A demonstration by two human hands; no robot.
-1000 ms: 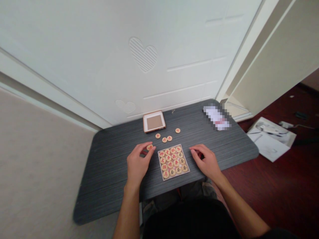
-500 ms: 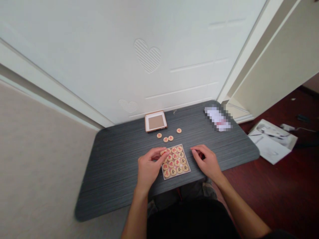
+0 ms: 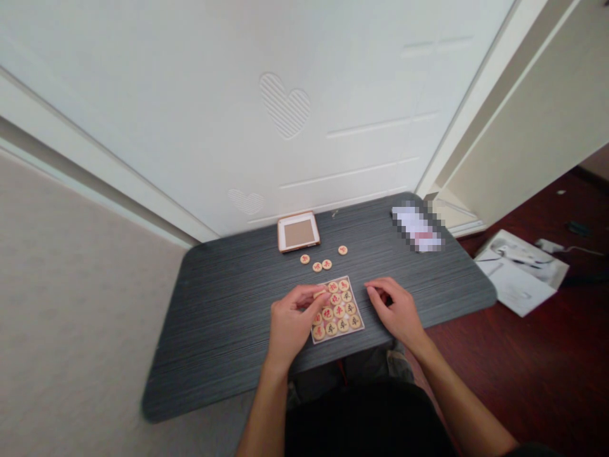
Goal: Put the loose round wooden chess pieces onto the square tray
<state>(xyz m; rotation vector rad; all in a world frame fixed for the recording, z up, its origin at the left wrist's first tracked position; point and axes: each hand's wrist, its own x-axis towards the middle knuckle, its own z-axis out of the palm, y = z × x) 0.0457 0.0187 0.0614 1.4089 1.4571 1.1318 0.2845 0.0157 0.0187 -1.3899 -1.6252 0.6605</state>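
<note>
My left hand (image 3: 295,317) is over the left side of a shallow square box (image 3: 363,327). Its thumb and fingertips pinch a Chinese chess piece (image 3: 320,293), seen partly, above the box's upper left part. Round wooden pieces lie in rows in the box, some with red characters and some, like the soldier piece (image 3: 354,321), with black ones. The left hand hides several of them. My right hand (image 3: 394,309) rests on the table just right of the box, fingers curled in and thumb close to the index fingertip; nothing shows between them.
Beyond the box, several loose red pieces (image 3: 342,250) lie on the dark table (image 3: 228,317). A box lid (image 3: 311,245) lies upturned near the white door (image 3: 190,114). A blurred-out white item (image 3: 417,227) is at the far right. An opened white box (image 3: 528,279) sits on the floor.
My left hand has shifted slightly right over the box, and a piece now shows tilted in its fingertips. The right hand has stayed in place.
</note>
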